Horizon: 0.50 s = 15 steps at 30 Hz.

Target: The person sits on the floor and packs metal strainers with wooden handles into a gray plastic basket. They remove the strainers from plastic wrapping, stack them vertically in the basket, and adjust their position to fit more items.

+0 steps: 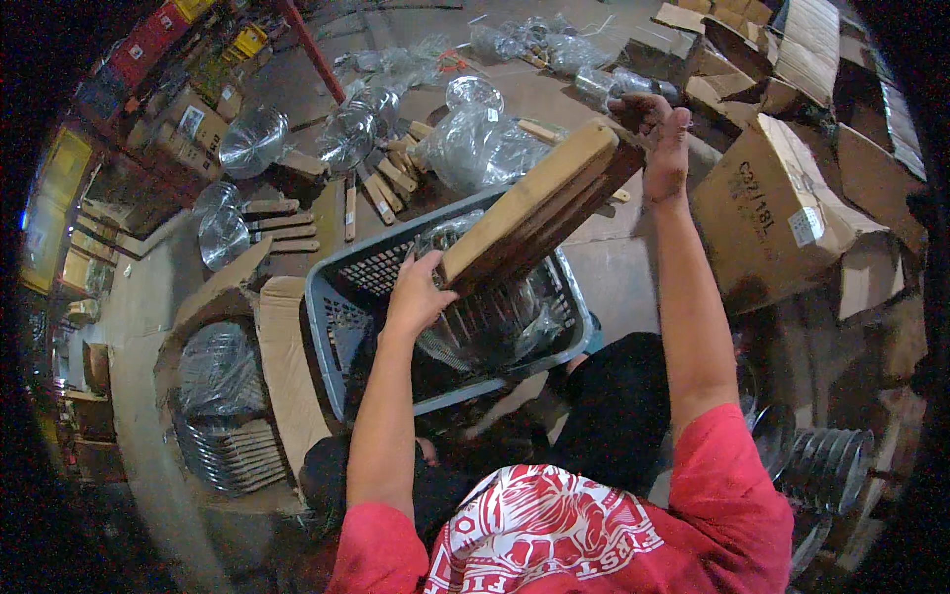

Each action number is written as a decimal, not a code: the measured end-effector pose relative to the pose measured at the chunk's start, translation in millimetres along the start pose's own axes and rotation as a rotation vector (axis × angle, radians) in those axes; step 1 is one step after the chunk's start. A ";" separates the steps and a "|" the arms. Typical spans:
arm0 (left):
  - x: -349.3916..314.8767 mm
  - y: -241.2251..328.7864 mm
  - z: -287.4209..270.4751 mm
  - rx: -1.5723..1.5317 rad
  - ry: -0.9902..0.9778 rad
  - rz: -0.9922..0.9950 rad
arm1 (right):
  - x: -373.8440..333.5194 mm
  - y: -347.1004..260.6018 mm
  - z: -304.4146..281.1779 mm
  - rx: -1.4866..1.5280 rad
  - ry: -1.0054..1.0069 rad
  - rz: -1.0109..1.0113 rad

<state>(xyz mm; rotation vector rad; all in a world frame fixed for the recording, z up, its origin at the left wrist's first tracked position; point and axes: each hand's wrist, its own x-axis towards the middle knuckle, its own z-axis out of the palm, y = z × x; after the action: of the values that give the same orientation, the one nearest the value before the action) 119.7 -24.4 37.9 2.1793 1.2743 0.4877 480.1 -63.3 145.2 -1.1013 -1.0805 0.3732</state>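
Note:
A long wooden block (pixel 534 203), pale on top and dark reddish brown along its side, slants across the grey plastic basket (pixel 332 332). It may be several pieces stacked together. At its near left end, my left hand (pixel 421 292) grips it with fingers and thumb. My right hand (pixel 661 144) is raised at the far right end, fingers apart, the palm close against the wood; whether it touches is unclear. Beneath the block, round metal pieces (pixel 485 327), partly covered in clear plastic, sit inside the basket. What supports the block from below is hidden.
Metal pans (pixel 351 134) with wooden handles and bagged ones (pixel 480 148) lie on the floor beyond the basket. An open carton (pixel 292 366) with stacked pans (pixel 228 450) stands left. Cardboard boxes (pixel 762 213) crowd the right, and more round metalware (pixel 821 470) sits lower right.

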 end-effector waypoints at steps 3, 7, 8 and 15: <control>-0.2 -3.2 0.7 -0.028 -0.046 -0.073 | 7.7 -10.4 -5.6 0.514 0.107 0.147; -1.9 -5.7 1.6 -0.038 -0.028 -0.032 | 8.6 -23.9 -6.0 0.667 0.148 0.272; -2.7 -6.6 2.1 -0.051 -0.013 -0.019 | 7.9 -25.6 -6.0 0.689 0.094 0.264; -2.8 -11.6 5.2 -0.113 -0.018 0.012 | -3.1 -20.0 -12.4 0.260 0.364 -0.027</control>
<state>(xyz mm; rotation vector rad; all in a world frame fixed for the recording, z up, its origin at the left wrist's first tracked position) 113.5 -23.8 26.4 2.0937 1.1963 0.5310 484.2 -81.2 160.2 -0.8791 -0.7015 0.2695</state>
